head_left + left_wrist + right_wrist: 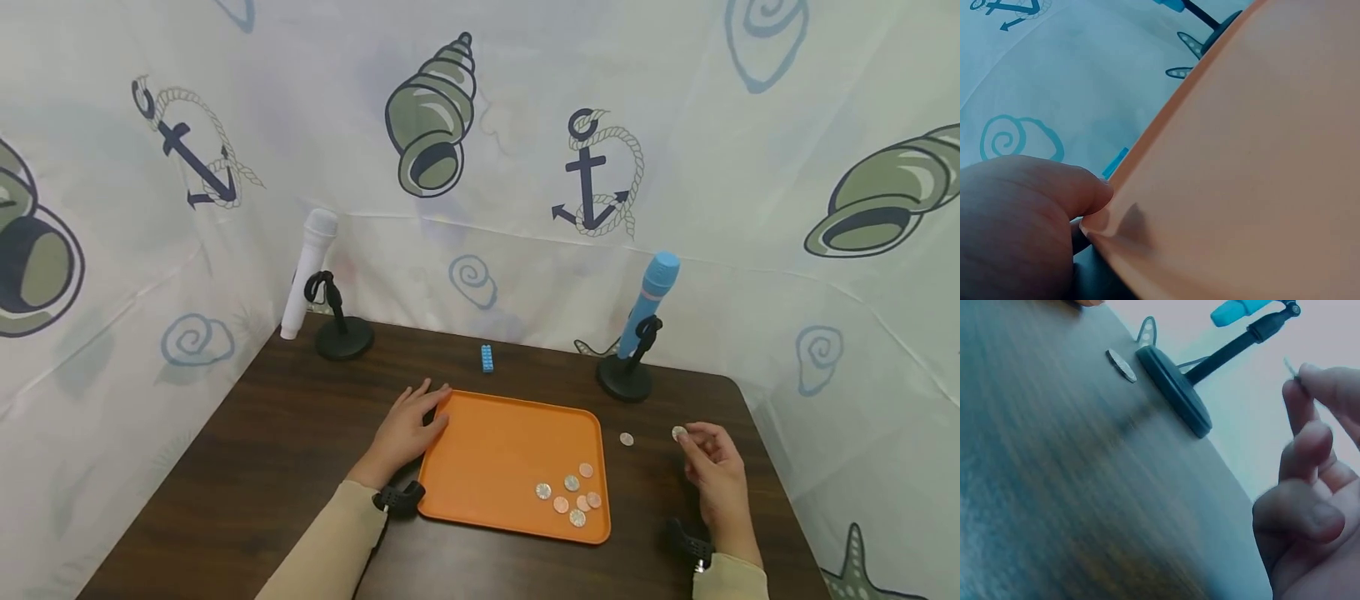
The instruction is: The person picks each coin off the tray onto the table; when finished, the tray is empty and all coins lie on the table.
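My left hand point(405, 429) rests at the far left corner of an orange tray point(495, 450), its fingers extended and touching the rim. In the left wrist view, one digit point(1085, 190) lies against that corner; the other fingers are mostly hidden. Several silver and copper-coloured coins point(572, 482) lie in the tray's near right part. Over the table, right of the tray, my right hand point(716, 471) pinches a silver coin point(678, 432) between thumb and fingertip. The right wrist view shows this coin point(1290, 367) edge-on. Another silver coin point(626, 439) lies flat on the table between the tray and this hand.
Behind the tray sits a small blue toy brick point(487, 358). A white microphone point(307, 271) leans by a black stand point(343, 337) at the back left. At the back right, a blue microphone point(649, 304) is on another black stand point(625, 379). A patterned curtain point(517, 167) borders the dark table.
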Demonstrator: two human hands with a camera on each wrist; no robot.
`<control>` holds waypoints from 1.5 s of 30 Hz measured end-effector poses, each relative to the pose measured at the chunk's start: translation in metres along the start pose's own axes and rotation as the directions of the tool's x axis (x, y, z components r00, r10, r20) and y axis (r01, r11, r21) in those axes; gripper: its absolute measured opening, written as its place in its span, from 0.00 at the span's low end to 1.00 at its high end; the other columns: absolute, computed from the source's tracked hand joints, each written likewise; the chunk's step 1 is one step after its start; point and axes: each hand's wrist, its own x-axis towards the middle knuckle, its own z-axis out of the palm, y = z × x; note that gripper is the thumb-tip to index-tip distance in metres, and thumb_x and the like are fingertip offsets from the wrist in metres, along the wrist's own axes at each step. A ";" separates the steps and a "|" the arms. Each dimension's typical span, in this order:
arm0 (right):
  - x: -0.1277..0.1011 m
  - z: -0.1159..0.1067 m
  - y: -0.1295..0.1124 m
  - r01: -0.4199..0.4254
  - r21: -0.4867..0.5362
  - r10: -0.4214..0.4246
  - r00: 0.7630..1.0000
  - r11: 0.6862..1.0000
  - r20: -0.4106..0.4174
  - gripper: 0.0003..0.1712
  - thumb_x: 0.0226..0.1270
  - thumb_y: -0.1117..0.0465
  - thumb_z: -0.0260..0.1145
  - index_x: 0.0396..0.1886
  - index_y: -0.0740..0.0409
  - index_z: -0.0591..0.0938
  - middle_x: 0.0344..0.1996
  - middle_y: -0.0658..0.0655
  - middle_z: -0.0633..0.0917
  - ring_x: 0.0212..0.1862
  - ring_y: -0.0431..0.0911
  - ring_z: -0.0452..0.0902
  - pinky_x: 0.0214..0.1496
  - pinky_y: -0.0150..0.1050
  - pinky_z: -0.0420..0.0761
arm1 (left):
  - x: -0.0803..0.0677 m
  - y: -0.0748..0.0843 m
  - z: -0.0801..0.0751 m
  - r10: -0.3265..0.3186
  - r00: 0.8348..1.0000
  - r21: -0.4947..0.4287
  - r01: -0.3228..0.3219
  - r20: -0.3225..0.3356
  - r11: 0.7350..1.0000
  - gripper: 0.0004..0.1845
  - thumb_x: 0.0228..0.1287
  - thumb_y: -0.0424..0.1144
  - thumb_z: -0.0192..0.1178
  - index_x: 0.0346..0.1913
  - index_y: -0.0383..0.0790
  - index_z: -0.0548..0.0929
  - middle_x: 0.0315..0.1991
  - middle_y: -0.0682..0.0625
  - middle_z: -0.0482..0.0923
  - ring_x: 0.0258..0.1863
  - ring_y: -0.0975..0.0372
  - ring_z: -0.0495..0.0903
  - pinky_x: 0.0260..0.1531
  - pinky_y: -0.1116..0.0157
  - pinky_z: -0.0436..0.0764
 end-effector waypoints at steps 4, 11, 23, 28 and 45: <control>0.001 -0.001 0.001 -0.044 -0.078 0.043 0.999 0.996 -0.007 0.22 0.74 0.57 0.77 0.58 0.67 0.83 0.32 0.44 0.85 0.26 0.39 0.74 0.23 0.32 0.74 | -0.001 -0.002 0.002 -0.006 1.000 0.008 0.005 0.008 1.000 0.31 0.81 0.47 0.64 0.81 0.47 0.74 0.82 0.52 0.71 0.88 0.48 0.58 0.89 0.39 0.48; 0.005 -0.001 0.006 -0.101 -0.244 0.116 0.992 0.965 0.046 0.25 0.75 0.50 0.76 0.59 0.64 0.88 0.36 0.42 0.88 0.30 0.38 0.78 0.25 0.32 0.77 | 0.001 -0.001 0.002 0.007 1.000 0.008 -0.006 -0.006 1.000 0.30 0.81 0.47 0.65 0.81 0.48 0.75 0.82 0.53 0.71 0.88 0.48 0.59 0.89 0.39 0.49; 0.007 0.004 0.012 0.047 -0.503 0.034 0.988 0.863 0.150 0.22 0.77 0.44 0.74 0.55 0.55 0.93 0.43 0.44 0.92 0.34 0.40 0.80 0.35 0.33 0.83 | 0.003 -0.004 0.003 0.013 1.000 0.022 -0.013 -0.013 1.000 0.30 0.81 0.47 0.64 0.81 0.48 0.75 0.82 0.52 0.72 0.88 0.48 0.59 0.89 0.39 0.49; 0.006 0.006 0.010 0.039 -0.558 0.056 0.987 0.829 0.152 0.21 0.76 0.43 0.74 0.55 0.53 0.93 0.47 0.47 0.93 0.38 0.38 0.79 0.38 0.32 0.82 | 0.003 -0.003 0.002 0.007 1.000 0.022 -0.007 -0.006 1.000 0.30 0.81 0.47 0.64 0.81 0.47 0.75 0.81 0.52 0.72 0.88 0.49 0.59 0.89 0.40 0.49; 0.008 0.004 0.011 0.055 -0.603 0.034 0.990 0.796 0.134 0.17 0.75 0.49 0.76 0.51 0.56 0.93 0.36 0.50 0.89 0.31 0.41 0.78 0.32 0.34 0.81 | 0.005 -0.001 0.002 -0.005 1.000 0.029 0.005 0.007 1.000 0.30 0.82 0.48 0.64 0.81 0.48 0.75 0.81 0.54 0.72 0.88 0.50 0.59 0.89 0.41 0.49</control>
